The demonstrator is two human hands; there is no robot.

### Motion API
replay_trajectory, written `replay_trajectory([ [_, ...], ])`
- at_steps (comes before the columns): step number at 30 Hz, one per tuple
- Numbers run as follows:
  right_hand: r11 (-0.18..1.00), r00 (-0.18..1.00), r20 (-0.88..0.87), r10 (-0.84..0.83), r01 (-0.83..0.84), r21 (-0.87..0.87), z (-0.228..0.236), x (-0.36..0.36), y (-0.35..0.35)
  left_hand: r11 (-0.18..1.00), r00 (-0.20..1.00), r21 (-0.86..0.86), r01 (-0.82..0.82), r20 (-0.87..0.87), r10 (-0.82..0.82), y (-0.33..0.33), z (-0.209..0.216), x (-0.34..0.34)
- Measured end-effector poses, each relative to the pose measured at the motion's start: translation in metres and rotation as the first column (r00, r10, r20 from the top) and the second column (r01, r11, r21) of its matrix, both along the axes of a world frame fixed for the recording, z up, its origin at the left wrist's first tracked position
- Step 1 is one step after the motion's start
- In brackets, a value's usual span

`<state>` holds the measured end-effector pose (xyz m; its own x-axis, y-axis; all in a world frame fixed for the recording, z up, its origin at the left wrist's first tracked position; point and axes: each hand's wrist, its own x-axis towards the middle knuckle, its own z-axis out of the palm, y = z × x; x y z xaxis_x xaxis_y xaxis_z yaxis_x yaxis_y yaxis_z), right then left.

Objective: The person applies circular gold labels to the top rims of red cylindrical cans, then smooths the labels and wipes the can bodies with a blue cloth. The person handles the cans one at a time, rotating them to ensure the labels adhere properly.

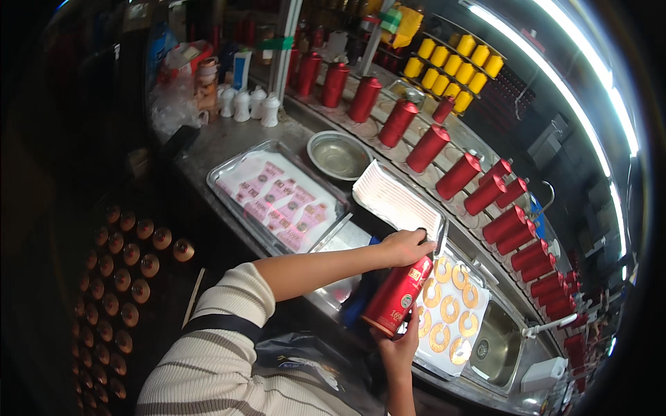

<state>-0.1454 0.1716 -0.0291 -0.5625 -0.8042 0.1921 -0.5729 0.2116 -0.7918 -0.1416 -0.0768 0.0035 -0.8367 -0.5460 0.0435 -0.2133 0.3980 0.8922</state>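
A glossy red bottle (401, 299) with gold print and a small round emblem is held at a tilt in front of me, its neck up and to the right. My left hand (402, 248) is closed around the neck end, partly hiding it. Low on the bottle, my right hand (401, 350) grips the base from the right side. Just beyond the bottle lies a tray of gold ring-shaped stickers (449, 305) on white backing. Farther up, a white holder with red-striped sheets (399, 201) stands near my left hand.
To the left a metal tray (229, 173) carries pink labels, beside a steel bowl (340, 154). Red bottles (428, 148) line a conveyor behind. A sink (496, 347) is at right. Yellow bottles (453, 66) fill a far rack; copper-coloured bottles (130, 313) stand lower left.
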Motion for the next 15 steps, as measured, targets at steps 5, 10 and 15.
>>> replay_trajectory([
  [5,0.999,0.968,0.252,-0.011,0.020,-0.033,0.048,0.012,0.008,0.977,0.997,0.210,-0.024,-0.064,0.038,0.009,0.022,-0.010],
  [10,0.970,0.924,0.299,0.238,-0.210,-0.122,0.105,0.025,0.025,0.965,0.959,0.240,-0.110,-0.228,0.166,-0.021,0.054,0.057],
  [15,0.873,0.860,0.162,0.484,-0.464,-0.149,0.126,0.053,-0.039,0.980,0.888,0.189,0.068,-0.459,0.027,-0.068,0.134,0.268],
])
